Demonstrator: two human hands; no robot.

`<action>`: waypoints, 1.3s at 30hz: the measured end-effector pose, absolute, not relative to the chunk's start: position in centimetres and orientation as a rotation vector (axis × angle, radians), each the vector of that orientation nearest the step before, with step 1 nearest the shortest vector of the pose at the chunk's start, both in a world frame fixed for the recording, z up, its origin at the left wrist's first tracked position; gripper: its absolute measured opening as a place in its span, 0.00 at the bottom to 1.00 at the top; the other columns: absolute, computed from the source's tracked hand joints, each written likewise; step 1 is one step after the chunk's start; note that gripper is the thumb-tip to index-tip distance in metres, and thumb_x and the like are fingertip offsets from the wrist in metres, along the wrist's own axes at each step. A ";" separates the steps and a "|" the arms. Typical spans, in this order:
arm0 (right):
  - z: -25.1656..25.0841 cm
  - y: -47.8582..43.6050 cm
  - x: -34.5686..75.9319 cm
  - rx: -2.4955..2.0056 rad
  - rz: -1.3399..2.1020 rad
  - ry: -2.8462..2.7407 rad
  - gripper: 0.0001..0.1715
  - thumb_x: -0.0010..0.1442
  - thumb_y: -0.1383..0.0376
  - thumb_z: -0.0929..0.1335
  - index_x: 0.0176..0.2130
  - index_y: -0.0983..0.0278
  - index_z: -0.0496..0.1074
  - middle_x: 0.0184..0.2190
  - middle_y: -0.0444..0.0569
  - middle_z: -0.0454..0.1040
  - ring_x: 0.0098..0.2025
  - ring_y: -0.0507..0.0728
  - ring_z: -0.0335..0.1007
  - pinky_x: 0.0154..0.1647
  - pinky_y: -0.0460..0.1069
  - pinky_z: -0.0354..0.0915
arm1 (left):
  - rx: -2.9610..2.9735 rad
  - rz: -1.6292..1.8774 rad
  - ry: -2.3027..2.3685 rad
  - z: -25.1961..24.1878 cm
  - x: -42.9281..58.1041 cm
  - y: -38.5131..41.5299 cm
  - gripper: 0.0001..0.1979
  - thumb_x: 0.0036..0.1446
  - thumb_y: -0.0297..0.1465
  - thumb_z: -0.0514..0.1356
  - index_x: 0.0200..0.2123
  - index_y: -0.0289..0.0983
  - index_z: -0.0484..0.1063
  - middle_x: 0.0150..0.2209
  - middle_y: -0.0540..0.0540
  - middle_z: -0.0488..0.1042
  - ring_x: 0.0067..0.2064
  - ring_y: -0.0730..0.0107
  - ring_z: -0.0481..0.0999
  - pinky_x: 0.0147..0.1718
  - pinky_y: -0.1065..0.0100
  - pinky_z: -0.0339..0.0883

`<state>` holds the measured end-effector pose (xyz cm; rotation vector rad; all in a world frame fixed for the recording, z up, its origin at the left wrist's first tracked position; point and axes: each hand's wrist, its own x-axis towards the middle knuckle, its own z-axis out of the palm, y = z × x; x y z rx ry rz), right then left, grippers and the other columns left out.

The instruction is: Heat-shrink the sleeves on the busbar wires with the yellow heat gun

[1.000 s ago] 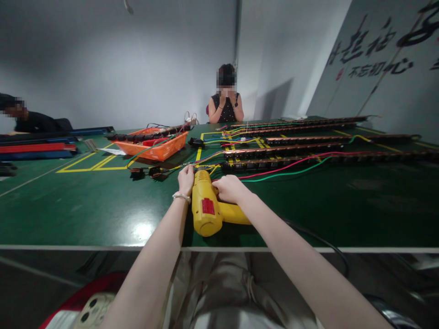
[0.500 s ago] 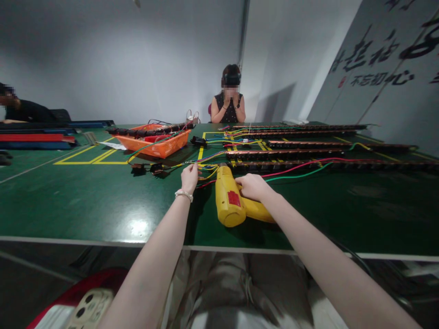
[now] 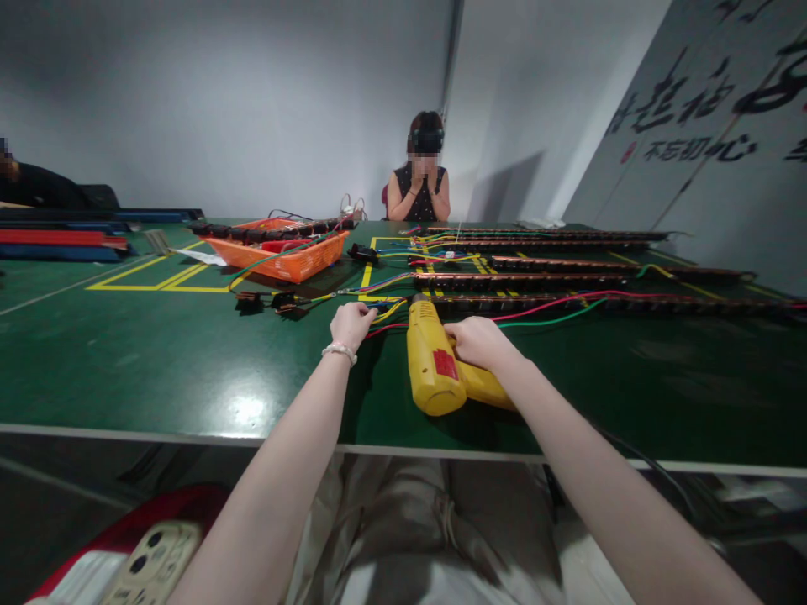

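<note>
My right hand (image 3: 480, 341) is wrapped around the handle of a yellow heat gun (image 3: 434, 361) with a red label. The heat gun's nozzle points away from me, over the near wires. My left hand (image 3: 350, 325) is closed in a pinch at the ends of several yellow wires (image 3: 392, 312), just left of the nozzle. Its fingertips partly hide what they grip. A long black and copper-coloured strip (image 3: 535, 304) lies past the heat gun, with a red wire (image 3: 561, 299) and a green wire (image 3: 555, 324) running along it.
More long strips (image 3: 530, 281) lie behind, parallel to the near one. An orange basket (image 3: 296, 267) holding parts stands at the back left. Black connectors (image 3: 287, 304) lie left of my hand. Across the green table (image 3: 157, 361) a person (image 3: 419, 181) sits; another person (image 3: 47, 186) is far left.
My left hand has shifted slightly right along the wires. The heat gun in my right hand has also moved a little to the right.
</note>
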<state>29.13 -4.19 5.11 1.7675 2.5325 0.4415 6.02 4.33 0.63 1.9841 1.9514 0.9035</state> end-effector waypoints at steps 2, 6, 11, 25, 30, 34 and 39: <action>5.1 -4.2 29.1 1.763 0.452 2.529 0.17 0.52 0.69 0.61 0.39 0.62 0.76 0.33 0.55 0.79 0.37 0.62 0.75 0.31 0.50 0.58 | 1.991 1.006 1.995 0.3 5.9 4.7 0.16 0.52 0.41 0.57 0.41 0.40 0.73 0.49 0.40 0.72 0.52 0.54 0.69 0.46 0.61 0.63; 4.9 -4.1 29.2 1.765 0.464 2.524 0.16 0.52 0.68 0.62 0.38 0.62 0.75 0.33 0.54 0.79 0.36 0.62 0.75 0.31 0.50 0.57 | 1.920 0.926 2.007 -0.3 5.8 5.5 0.22 0.53 0.38 0.55 0.50 0.37 0.69 0.53 0.36 0.69 0.55 0.51 0.67 0.54 0.55 0.58; 5.0 -4.2 29.1 1.753 0.468 2.508 0.15 0.53 0.68 0.62 0.38 0.62 0.75 0.34 0.54 0.79 0.36 0.61 0.75 0.31 0.50 0.57 | 1.841 1.045 1.921 -0.8 5.6 6.1 0.16 0.50 0.36 0.57 0.41 0.38 0.75 0.45 0.38 0.74 0.51 0.51 0.71 0.51 0.54 0.61; 5.2 -4.3 26.4 1.668 0.583 2.545 0.12 0.54 0.69 0.63 0.36 0.65 0.74 0.34 0.56 0.79 0.38 0.59 0.75 0.41 0.52 0.54 | 1.217 1.758 1.170 -1.0 5.2 7.6 0.13 0.46 0.30 0.62 0.37 0.32 0.74 0.27 0.47 0.75 0.29 0.71 0.75 0.33 0.69 0.68; 5.2 -3.9 21.5 1.563 0.563 2.725 0.13 0.53 0.69 0.63 0.37 0.66 0.75 0.34 0.57 0.79 0.38 0.59 0.75 0.45 0.53 0.52 | 1.261 1.715 1.279 -0.6 4.8 7.1 0.08 0.47 0.29 0.62 0.32 0.33 0.74 0.30 0.45 0.76 0.32 0.69 0.75 0.36 0.67 0.68; 5.1 -3.6 19.5 1.522 0.555 2.802 0.13 0.52 0.71 0.63 0.36 0.66 0.75 0.33 0.57 0.79 0.38 0.60 0.75 0.45 0.53 0.51 | 1.267 1.696 1.314 -0.6 4.3 7.4 0.09 0.51 0.32 0.61 0.34 0.34 0.75 0.32 0.44 0.77 0.41 0.67 0.74 0.42 0.68 0.67; 5.1 -3.6 19.8 1.514 0.521 2.826 0.13 0.52 0.69 0.64 0.37 0.67 0.75 0.33 0.58 0.79 0.39 0.61 0.75 0.45 0.53 0.52 | 1.270 1.668 1.335 -0.6 4.4 7.6 0.12 0.54 0.33 0.58 0.37 0.33 0.76 0.34 0.43 0.78 0.41 0.66 0.75 0.42 0.67 0.68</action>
